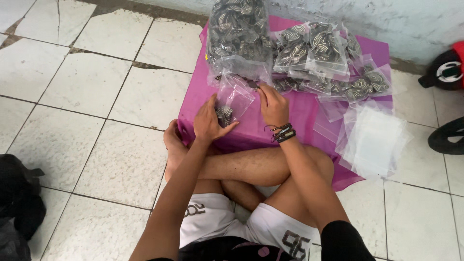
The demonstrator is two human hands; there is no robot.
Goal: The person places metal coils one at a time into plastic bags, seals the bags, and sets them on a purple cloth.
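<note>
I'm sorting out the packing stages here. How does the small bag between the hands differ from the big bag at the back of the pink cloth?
The small bag holds only a few spiral pieces at its bottom; the big bag is stuffed full. The small bag lies nearly flat, while the big bag stands bulging. The left hand is on the small bag; the right hand is beside it; neither touches the big bag. Both are clear plastic on the pink cloth.

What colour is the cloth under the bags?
Magenta-pink, plain. The cloth shows best in the head view, spread on the tiled floor beneath the clear bags.
</note>
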